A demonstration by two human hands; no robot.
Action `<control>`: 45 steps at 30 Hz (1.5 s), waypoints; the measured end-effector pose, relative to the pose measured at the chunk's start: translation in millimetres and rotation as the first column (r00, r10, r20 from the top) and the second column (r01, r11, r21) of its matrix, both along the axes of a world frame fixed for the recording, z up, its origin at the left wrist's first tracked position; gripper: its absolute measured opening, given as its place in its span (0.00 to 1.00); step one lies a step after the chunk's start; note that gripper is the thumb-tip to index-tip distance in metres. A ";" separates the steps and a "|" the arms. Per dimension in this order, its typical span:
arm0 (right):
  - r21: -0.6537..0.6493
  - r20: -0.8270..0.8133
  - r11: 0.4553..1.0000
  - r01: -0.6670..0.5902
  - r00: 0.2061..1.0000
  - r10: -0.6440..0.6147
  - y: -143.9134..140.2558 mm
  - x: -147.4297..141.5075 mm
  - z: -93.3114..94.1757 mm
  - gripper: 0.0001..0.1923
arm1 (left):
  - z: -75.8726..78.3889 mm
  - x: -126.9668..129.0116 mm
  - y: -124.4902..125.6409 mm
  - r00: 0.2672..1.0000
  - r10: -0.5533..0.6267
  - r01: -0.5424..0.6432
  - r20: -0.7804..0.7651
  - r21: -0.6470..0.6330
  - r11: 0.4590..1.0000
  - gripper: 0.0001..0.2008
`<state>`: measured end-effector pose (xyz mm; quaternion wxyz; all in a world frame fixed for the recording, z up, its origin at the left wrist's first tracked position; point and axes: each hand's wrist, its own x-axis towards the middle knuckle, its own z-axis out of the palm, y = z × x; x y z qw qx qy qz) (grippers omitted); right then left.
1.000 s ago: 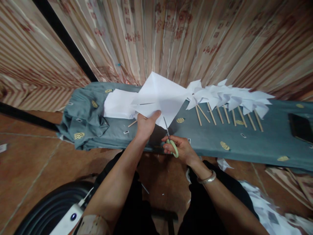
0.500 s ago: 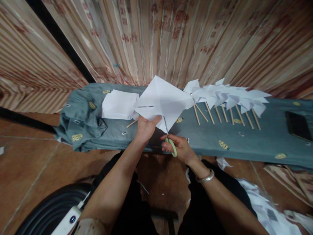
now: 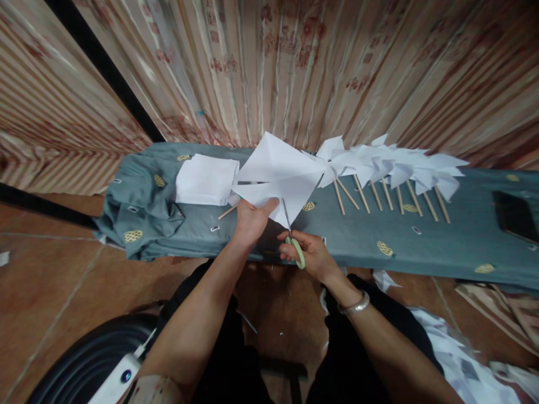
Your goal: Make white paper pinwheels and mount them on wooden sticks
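A square sheet of white paper (image 3: 280, 163) is pinched in my left hand (image 3: 254, 217), thumb on top and the other fingers beneath, out of sight. One slit runs inward from its left corner. My right hand (image 3: 313, 252) grips scissors (image 3: 298, 253) with pale green handles, fingers in the loops. Their blades lie along the paper's near corner, pointing toward its middle. To the left of the sheet sits a stack of white paper (image 3: 206, 179). On the right, several white paper pinwheels (image 3: 391, 163) on wooden sticks lie overlapping in a row.
The narrow table has a grey-green cloth (image 3: 353, 241) with bunched folds at its left end. A dark phone (image 3: 514, 216) lies far right. Pleated curtains (image 3: 269, 67) hang behind. Below are a black round stool (image 3: 96, 359), a white power strip (image 3: 115, 381) and white paper pieces (image 3: 458, 359).
The sheet's far half has shifted slightly, and the slit at its left corner gapes a little wider. Both hands and the scissors stay almost in the same place.
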<state>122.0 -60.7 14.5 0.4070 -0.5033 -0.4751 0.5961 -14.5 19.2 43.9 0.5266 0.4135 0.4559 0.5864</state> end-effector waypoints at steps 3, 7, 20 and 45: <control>0.002 0.000 1.000 -0.002 1.000 0.002 -0.1 0.5 -2.6 0.22 | 0.1 -0.1 0.2 1.000 0.004 -0.004 0.007 -0.005 1.000 0.11; 0.012 0.010 1.000 0.005 1.000 -0.005 0.4 0.9 -2.8 0.22 | -0.9 1.1 -1.3 1.000 -0.004 0.003 -0.005 -0.006 1.000 0.11; 0.032 0.047 0.999 0.025 0.999 -0.026 1.7 1.8 0.7 0.23 | -3.9 4.3 -4.9 1.000 -0.010 0.010 0.010 0.001 1.000 0.12; 0.058 0.072 0.998 0.040 0.996 -0.044 3.7 4.9 5.4 0.22 | -1.3 8.3 -10.9 1.000 -0.025 0.025 0.010 -0.037 0.999 0.11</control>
